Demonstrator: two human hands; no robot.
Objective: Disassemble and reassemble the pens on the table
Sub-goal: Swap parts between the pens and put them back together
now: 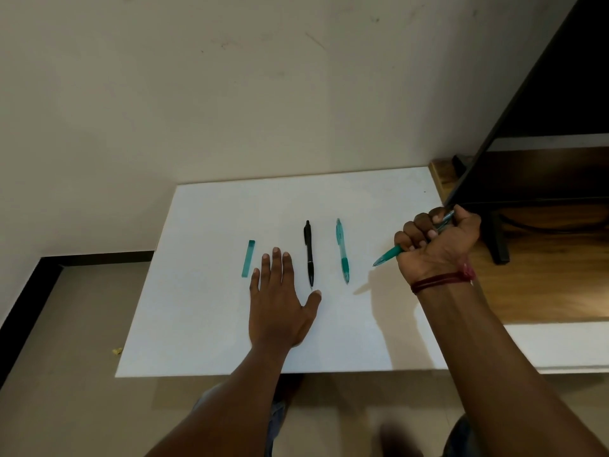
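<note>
Left hand (278, 301): flat on the white table top (204, 324), fingers spread, holding nothing.
Right hand (438, 240): fist gripping a teal plastic pen (390, 253), tip down-left.
On table: black pen (309, 253), translucent teal pen (342, 250), flat teal plastic case (248, 258).

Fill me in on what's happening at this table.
A person works at a white table. Their right hand grips a teal pen in a fist. Their left hand rests flat on the table between a flat teal piece and a black pen. A second teal pen lies beside the black one.
</note>
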